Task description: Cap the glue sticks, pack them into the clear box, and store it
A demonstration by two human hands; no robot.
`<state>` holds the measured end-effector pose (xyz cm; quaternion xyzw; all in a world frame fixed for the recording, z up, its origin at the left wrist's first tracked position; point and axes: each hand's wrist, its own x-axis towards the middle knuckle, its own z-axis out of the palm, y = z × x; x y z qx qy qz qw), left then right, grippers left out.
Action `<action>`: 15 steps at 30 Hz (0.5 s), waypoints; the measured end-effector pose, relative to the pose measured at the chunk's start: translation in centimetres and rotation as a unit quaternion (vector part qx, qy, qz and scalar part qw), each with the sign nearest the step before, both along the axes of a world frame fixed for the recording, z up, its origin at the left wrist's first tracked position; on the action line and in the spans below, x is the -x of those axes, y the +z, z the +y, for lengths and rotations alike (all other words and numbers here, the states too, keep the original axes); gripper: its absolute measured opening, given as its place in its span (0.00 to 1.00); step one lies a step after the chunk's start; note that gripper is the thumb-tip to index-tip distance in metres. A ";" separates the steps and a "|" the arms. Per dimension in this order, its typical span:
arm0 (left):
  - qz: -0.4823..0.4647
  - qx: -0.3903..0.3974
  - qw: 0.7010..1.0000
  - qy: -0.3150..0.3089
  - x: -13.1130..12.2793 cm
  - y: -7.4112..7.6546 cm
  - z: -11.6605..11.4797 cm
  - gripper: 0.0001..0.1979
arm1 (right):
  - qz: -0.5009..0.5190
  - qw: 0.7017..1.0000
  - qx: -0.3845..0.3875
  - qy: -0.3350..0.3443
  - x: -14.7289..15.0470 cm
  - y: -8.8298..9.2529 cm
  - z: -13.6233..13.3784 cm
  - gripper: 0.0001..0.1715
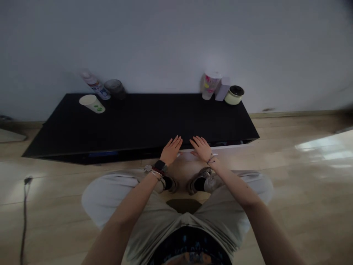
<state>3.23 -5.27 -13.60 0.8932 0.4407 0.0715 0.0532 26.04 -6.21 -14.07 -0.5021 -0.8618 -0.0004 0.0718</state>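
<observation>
Both hands rest at the front edge of a low black cabinet [154, 121]. My left hand [171, 150], with a dark watch [161, 166] and bracelets at the wrist, lies with its fingers stretched over that edge and holds nothing. To its right, my right hand [202, 148] is spread the same way, a thin cord bracelet [211, 159] on the wrist. The thumbs sit lower, near the white front of a drawer [231, 147] that stands slightly out on the right side. Small items inside its narrow gap are too dark to make out.
On the cabinet's left are a paper cup [92, 103], a spray can [96, 86] and a dark glass [115, 89]. A patterned plastic cup [211, 86], a pale purple box [222, 89] and a cream jar with a black lid [234, 95] stand right. A cable [24, 213] lies on the floor.
</observation>
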 end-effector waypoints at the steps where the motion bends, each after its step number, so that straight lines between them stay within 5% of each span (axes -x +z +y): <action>1: -0.003 -0.002 1.000 -0.001 0.0 -0.1 0.2 0.32 | 0.003 1.000 -0.001 -0.003 0.1 -0.1 0.1 0.35; 15: -0.084 -0.060 0.995 0.015 0.2 -2.9 1.0 0.25 | 0.040 0.996 -0.055 -0.058 1.4 -2.5 0.8 0.20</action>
